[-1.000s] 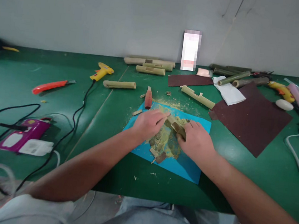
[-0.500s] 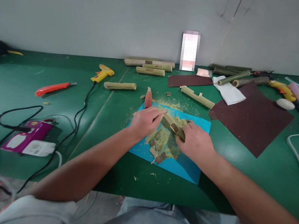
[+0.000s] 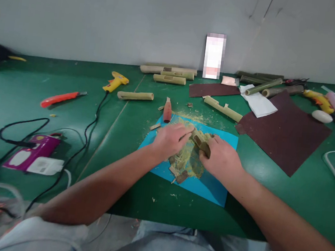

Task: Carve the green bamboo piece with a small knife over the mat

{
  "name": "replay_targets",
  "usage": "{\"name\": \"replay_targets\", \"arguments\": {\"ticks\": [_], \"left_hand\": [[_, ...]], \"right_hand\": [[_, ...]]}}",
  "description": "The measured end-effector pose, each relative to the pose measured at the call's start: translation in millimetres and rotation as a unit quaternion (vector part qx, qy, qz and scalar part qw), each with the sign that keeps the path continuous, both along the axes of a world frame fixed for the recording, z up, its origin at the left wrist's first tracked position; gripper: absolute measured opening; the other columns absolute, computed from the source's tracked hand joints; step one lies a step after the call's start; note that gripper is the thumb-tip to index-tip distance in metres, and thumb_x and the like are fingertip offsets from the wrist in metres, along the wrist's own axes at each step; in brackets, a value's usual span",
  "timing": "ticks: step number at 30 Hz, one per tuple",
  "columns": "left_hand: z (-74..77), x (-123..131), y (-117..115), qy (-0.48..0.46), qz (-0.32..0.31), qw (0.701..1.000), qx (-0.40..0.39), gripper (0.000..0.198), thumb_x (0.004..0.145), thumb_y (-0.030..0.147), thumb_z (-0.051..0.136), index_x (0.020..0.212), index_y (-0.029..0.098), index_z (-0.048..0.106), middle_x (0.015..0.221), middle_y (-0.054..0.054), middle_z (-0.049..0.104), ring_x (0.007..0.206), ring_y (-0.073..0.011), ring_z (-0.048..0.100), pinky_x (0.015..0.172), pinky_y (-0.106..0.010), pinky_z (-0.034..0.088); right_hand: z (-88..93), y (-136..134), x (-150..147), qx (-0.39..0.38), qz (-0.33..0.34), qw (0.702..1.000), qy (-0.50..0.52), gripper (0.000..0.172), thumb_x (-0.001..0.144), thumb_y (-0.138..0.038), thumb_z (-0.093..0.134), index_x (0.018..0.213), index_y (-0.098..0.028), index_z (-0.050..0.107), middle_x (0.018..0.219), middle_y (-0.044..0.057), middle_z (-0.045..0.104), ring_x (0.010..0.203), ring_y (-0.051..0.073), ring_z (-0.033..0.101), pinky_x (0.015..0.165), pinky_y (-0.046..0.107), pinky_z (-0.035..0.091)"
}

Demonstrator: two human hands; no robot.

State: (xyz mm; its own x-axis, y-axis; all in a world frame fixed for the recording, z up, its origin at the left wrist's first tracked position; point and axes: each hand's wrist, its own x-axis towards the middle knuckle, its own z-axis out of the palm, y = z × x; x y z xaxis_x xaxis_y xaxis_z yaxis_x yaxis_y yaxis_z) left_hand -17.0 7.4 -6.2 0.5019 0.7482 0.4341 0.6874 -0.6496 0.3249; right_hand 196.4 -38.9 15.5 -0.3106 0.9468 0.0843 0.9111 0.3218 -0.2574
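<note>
A short bamboo tube with a rectangular opening cut in its side lies slanted between my hands. My right hand is wrapped around its lower right end. Over the tube's upper left end, the fingers of my left hand are closed; whatever they pinch is hidden. Beneath both hands a blue sheet carries pale sawdust and several brown scraps. Just beyond my left hand is a small tool with a red handle.
Bamboo pieces lie along the wall. Nearer are a cut tube, brown sheets and a white paper. Leftward are a yellow glue gun, a red utility knife and a purple power strip with trailing cords.
My left hand has slid rightward along the bamboo tube, covering more of its upper end. My right hand keeps its hold, almost in place.
</note>
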Motion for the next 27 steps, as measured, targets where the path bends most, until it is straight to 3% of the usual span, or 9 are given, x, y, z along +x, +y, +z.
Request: {"name": "replay_targets", "arguments": {"ticks": [4, 9, 13, 18, 23, 27], "left_hand": [[2.4, 5, -13, 0.055, -0.059, 0.996, -0.027, 0.034, 0.106, 0.031, 0.045, 0.128, 0.02, 0.07, 0.099, -0.008, 0.075, 0.088, -0.0201, 0.072, 0.07, -0.03, 0.057], [3.2, 4, -10, 0.071, -0.001, 0.997, 0.015, 0.038, 0.107, 0.032, 0.04, 0.123, 0.016, 0.071, 0.094, -0.011, 0.073, 0.086, -0.0224, 0.071, 0.069, -0.032, 0.055], [2.9, 8, -14, 0.101, -0.058, 0.993, 0.007, 0.038, 0.108, 0.034, 0.039, 0.121, 0.02, 0.071, 0.086, -0.007, 0.071, 0.076, -0.02, 0.068, 0.059, -0.029, 0.05], [3.0, 5, -12, 0.078, 0.016, 0.997, 0.021, 0.036, 0.107, 0.03, 0.041, 0.123, 0.017, 0.07, 0.089, -0.008, 0.071, 0.083, -0.0203, 0.068, 0.067, -0.03, 0.053], [4.2, 11, -21, 0.073, -0.072, 0.995, -0.016, 0.033, 0.107, 0.029, 0.041, 0.12, 0.02, 0.07, 0.09, -0.006, 0.071, 0.08, -0.0192, 0.069, 0.062, -0.028, 0.051], [4.9, 9, -18, 0.078, 0.0, 0.997, 0.019, 0.034, 0.106, 0.03, 0.043, 0.122, 0.018, 0.071, 0.09, -0.007, 0.072, 0.082, -0.0196, 0.068, 0.065, -0.029, 0.052]], "right_hand": [[-1.2, -1, 0, -0.011, -0.016, 1.0, 0.01, 0.012, 0.091, -0.03, 0.06, 0.093, -0.019, 0.063, 0.101, 0.011, 0.067, 0.092, 0.025, 0.064, 0.071, 0.034, 0.044], [-0.4, 0, -1, -0.036, -0.027, 0.999, 0.009, 0.014, 0.089, -0.033, 0.063, 0.093, -0.019, 0.062, 0.103, 0.011, 0.068, 0.09, 0.024, 0.064, 0.069, 0.034, 0.043], [-1.6, 0, 0, -0.028, -0.02, 0.999, 0.016, 0.014, 0.092, -0.033, 0.059, 0.093, -0.019, 0.062, 0.1, 0.01, 0.068, 0.09, 0.024, 0.064, 0.068, 0.033, 0.042], [-0.1, 1, -1, -0.046, -0.029, 0.998, 0.016, 0.02, 0.088, -0.037, 0.065, 0.094, -0.019, 0.063, 0.098, 0.01, 0.068, 0.088, 0.024, 0.064, 0.065, 0.033, 0.04], [2.3, 1, -1, -0.049, -0.032, 0.998, 0.006, 0.017, 0.091, -0.035, 0.061, 0.092, -0.019, 0.064, 0.095, 0.01, 0.068, 0.084, 0.023, 0.064, 0.062, 0.033, 0.037], [5.3, 0, -1, -0.059, -0.039, 0.997, 0.006, 0.021, 0.089, -0.04, 0.065, 0.093, -0.019, 0.064, 0.097, 0.009, 0.069, 0.084, 0.023, 0.065, 0.062, 0.032, 0.036]]}}
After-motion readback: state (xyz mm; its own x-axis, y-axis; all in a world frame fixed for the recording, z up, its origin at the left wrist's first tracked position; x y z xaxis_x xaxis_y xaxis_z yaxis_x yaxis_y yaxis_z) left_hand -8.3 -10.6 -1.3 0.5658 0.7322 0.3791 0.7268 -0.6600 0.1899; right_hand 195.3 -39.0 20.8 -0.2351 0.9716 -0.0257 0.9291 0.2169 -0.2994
